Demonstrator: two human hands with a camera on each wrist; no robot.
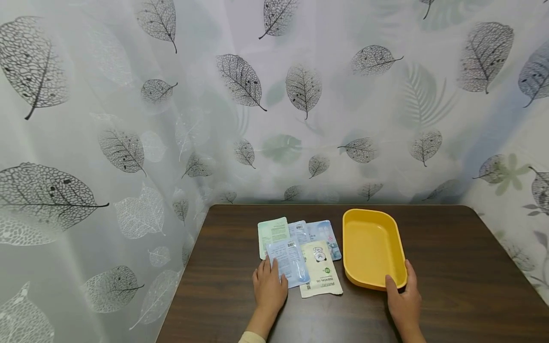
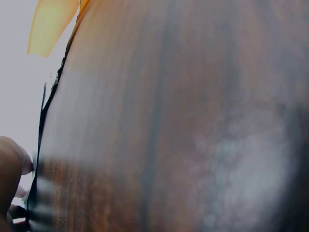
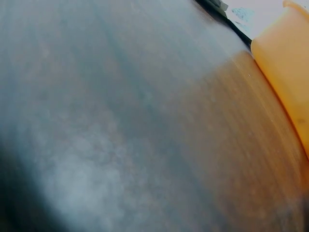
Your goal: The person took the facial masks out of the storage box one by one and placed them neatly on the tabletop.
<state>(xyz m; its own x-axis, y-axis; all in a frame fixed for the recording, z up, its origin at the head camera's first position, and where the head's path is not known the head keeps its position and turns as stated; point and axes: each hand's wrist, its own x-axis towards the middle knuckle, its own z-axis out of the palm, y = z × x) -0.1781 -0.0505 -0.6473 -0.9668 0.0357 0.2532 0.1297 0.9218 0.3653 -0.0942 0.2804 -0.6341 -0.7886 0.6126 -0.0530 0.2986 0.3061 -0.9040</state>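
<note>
Several flat sachets lie overlapping on the brown table. A light blue sachet (image 1: pixel 288 263) is in front, with my left hand (image 1: pixel 270 288) at its lower left edge, fingertips resting on it. Beside it lies a cream sachet (image 1: pixel 320 269) with a panda drawing. Behind them are a pale green sachet (image 1: pixel 273 232) and two more blue ones, the right one (image 1: pixel 322 234) partly covered. My right hand (image 1: pixel 405 301) grips the near right corner of a yellow tray (image 1: pixel 371 247), thumb at the rim and fingers along the outer side. The left wrist view catches only part of the left hand (image 2: pixel 10 169).
The dark wood table (image 1: pixel 463 267) reaches back to a white curtain (image 1: pixel 274 119) with a leaf print, which also hangs along the left side. In the right wrist view the tray's side wall (image 3: pixel 285 72) stands at the right edge.
</note>
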